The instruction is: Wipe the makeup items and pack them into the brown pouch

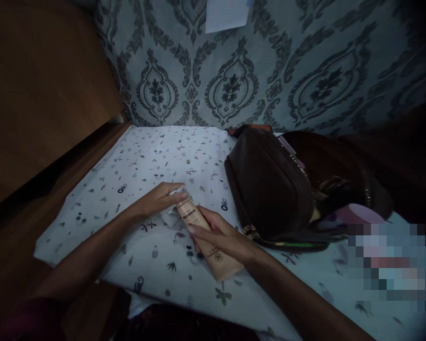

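A beige squeeze tube (202, 237) with dark print lies slantwise over the patterned cloth, its cap end up and to the left. My right hand (222, 234) is wrapped around the tube's middle, thumb on top. At the cap end, my left hand (165, 196) is closed around a white, crumpled tissue-like piece (169, 217), with its fingers against the top of the tube. The fingers and the white piece hide the cap itself. To the right of both hands stands a dark brown bag (266, 184), its zip open.
A white cloth with small prints (145, 156) covers the table. Inside the bag's opening is a pink object (360, 214). A wooden panel (46, 94) rises on the left, and patterned wallpaper (230, 90) is behind. A blurred-out patch (394, 265) covers the lower right.
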### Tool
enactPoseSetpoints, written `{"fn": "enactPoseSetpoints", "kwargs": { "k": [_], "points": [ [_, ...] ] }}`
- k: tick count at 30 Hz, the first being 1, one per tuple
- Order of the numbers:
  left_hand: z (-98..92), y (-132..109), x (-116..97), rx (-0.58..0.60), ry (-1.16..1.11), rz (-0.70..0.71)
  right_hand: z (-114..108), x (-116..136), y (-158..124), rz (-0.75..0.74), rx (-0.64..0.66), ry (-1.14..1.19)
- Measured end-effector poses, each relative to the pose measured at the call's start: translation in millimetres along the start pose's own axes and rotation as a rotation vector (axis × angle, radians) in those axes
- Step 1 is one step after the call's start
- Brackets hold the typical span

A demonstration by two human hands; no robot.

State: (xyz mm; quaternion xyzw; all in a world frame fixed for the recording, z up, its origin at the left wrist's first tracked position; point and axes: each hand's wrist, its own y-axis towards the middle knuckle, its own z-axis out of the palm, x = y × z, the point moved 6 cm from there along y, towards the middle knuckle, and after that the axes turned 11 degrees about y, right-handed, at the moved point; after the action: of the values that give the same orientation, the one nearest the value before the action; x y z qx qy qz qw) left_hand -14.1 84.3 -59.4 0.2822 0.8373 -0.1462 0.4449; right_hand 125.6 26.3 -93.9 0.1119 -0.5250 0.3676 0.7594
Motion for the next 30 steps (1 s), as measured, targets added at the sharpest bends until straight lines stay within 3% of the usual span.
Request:
{"fn": "enactPoseSetpoints", "kwargs": {
  "k": [5,17,24,30],
  "points": [
    [0.3,0,11,-0.099,-0.041,-0.089,3,0,-2,0.014,0.011,-0.012],
    [-14.2,-1,-3,0.124,-0.026,0.063,-4,-2,3,0.017,0.001,0.057],
    [-5.1,3,3,0.083,-0.038,0.006,-4,-3,2,0.016,-0.013,0.042],
    [-11.3,0,1,0.047,-0.083,0.05,-2,-5,3,0.038,0.044,0.221]
  ]
}}
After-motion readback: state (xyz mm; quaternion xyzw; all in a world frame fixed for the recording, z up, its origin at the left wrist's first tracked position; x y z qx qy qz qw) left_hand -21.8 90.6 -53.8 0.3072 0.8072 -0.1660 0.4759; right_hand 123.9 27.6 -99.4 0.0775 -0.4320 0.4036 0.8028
